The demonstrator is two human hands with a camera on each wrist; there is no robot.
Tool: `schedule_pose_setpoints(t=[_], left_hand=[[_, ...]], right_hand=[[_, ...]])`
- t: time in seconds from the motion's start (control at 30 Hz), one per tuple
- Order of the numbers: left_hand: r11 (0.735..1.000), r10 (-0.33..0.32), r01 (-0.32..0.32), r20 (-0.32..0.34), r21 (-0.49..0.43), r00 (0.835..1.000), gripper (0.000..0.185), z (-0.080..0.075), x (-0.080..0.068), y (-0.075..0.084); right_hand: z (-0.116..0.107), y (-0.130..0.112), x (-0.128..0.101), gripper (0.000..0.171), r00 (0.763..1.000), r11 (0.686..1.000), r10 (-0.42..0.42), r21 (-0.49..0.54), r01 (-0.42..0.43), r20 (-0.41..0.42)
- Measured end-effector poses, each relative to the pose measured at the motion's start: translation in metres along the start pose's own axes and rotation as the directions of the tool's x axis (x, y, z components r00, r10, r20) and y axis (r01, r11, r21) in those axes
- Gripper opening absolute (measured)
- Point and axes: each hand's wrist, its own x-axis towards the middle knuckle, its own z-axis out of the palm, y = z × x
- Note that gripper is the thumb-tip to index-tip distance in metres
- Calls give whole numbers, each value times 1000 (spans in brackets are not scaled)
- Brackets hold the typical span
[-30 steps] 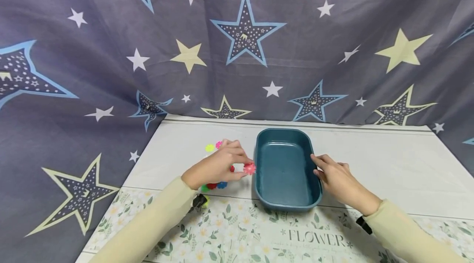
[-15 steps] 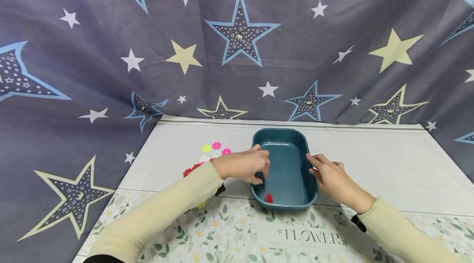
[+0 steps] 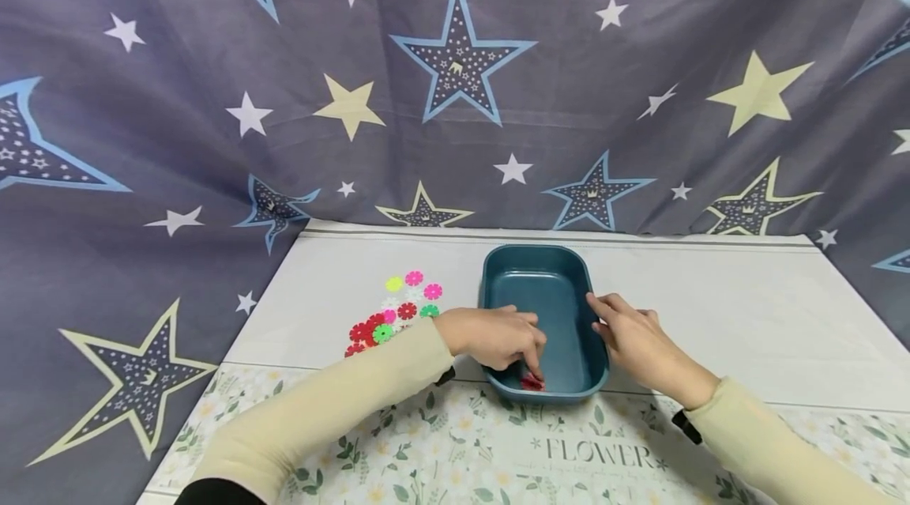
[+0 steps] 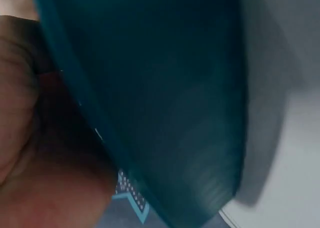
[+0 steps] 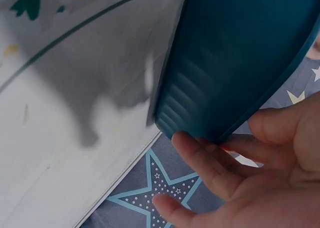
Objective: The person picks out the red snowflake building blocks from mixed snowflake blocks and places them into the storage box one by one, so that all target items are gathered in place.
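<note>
- Teal tray [image 3: 543, 284]: rectangular, rounded corners, at the centre of the counter [image 3: 746, 331], its near end at the edge of the floral mat [image 3: 455, 450].
- Red flower disc [image 3: 531, 382]: lies inside the tray at its 6 o'clock end, on the floor by the near wall.
- Left hand [image 3: 498, 335]: reaches over the tray's 8 o'clock rim, fingers pointing down onto the red flower disc; whether they pinch it or only touch it, I cannot tell.
- Right hand [image 3: 636, 339]: fingers relaxed and fairly straight, laid against the outer wall at 3 o'clock, gripping nothing.
- Loose flower discs [image 3: 394, 311]: a scatter of red, pink, green, yellow and white pieces on the counter, at 9 o'clock from the tray, well apart from both hands.
- Backdrop [image 3: 455, 78]: grey star-print cloth behind and beside the counter.
- Risks, as judged: the left forearm passes just beside the loose flower discs and could sweep some off the counter; a push on the light tray could slide it, should the right hand give way.
- Hard to make out: the left wrist view is dark and blurred, filled by tray wall; the left fingertips cover part of the disc; some loose discs overlap, so their count is uncertain.
</note>
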Motion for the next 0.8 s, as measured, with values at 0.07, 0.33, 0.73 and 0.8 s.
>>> schedule_pose_setpoints(t=[0.07,0.33,0.73,0.8], left_hand=[[1000,-27,27,52,5,998,39,1,4,3],[975,-210,203,81,86,974,28,-1,6,1],[944,-313,308,22,118,950,34,-4,5,-3],[945,-308,302,32,123,951,33,-4,4,-3]], right_hand=[[1,0,1,42,1000,1000,0,2,0,0],[4,1,1,42,1000,1000,-5,4,5,-18],[3,2,0,43,1000,1000,1,12,-1,-16],[3,2,0,43,1000,1000,3,11,-3,-10]])
